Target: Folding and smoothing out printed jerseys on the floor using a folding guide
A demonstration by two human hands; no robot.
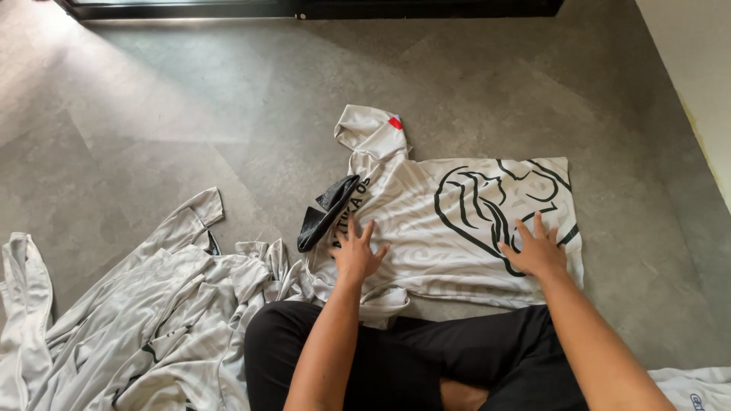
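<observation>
A white shirt (426, 221) with a black line drawing lies spread on the grey floor in front of me, one sleeve sticking out towards the top with a small red tag (394, 122). My left hand (356, 252) presses flat on its left part, fingers apart, beside a black collar piece (326, 211). My right hand (536, 248) lies flat on the printed drawing at the right, fingers spread. Neither hand grips anything.
A heap of similar pale shirts (152, 312) lies crumpled at the lower left. My legs in black trousers (426, 365) fill the bottom middle. Another white garment (697, 388) peeks in at the bottom right. A dark door frame (304, 9) runs along the top, a pale wall (697, 68) at right.
</observation>
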